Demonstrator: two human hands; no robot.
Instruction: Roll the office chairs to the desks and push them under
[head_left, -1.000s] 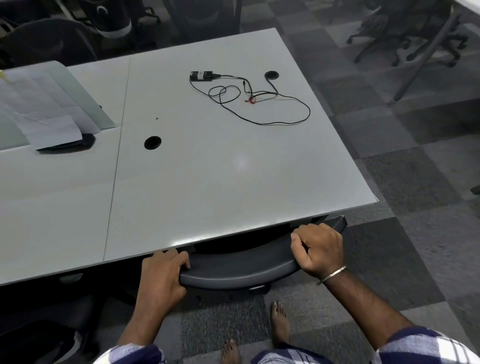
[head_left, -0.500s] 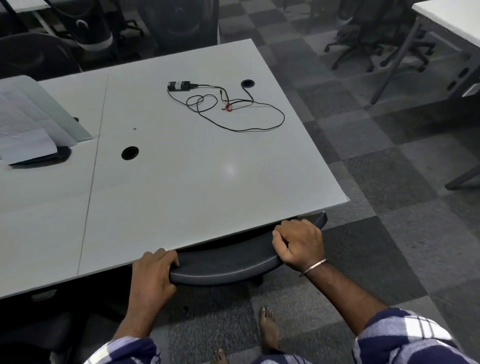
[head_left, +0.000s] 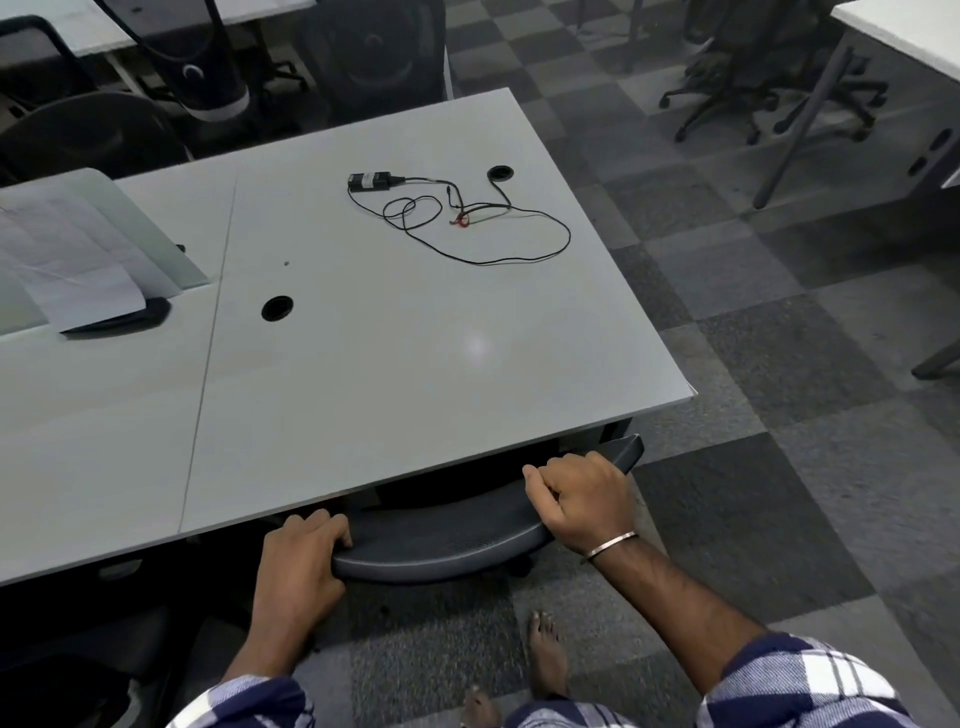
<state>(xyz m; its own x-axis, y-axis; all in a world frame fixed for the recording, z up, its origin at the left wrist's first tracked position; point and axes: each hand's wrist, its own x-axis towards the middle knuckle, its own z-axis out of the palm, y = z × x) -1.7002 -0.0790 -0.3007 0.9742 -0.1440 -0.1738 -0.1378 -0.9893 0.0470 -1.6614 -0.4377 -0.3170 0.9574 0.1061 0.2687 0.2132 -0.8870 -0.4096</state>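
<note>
Both hands clamped on the chair back, chair tucked at the surface edge.

The left hand (head_left: 301, 561) curled round the left end of the office chair (head_left: 441, 540) backrest; the right hand (head_left: 584, 499) gripped its right end. The seat sat hidden beneath the white surface (head_left: 415, 338), where a black cable (head_left: 467, 223) lay loose.

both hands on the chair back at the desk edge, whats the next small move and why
Probably let go: the chair back already sits at the desk edge, seat hidden beneath. The left hand and right hand grip its top rim.
</note>
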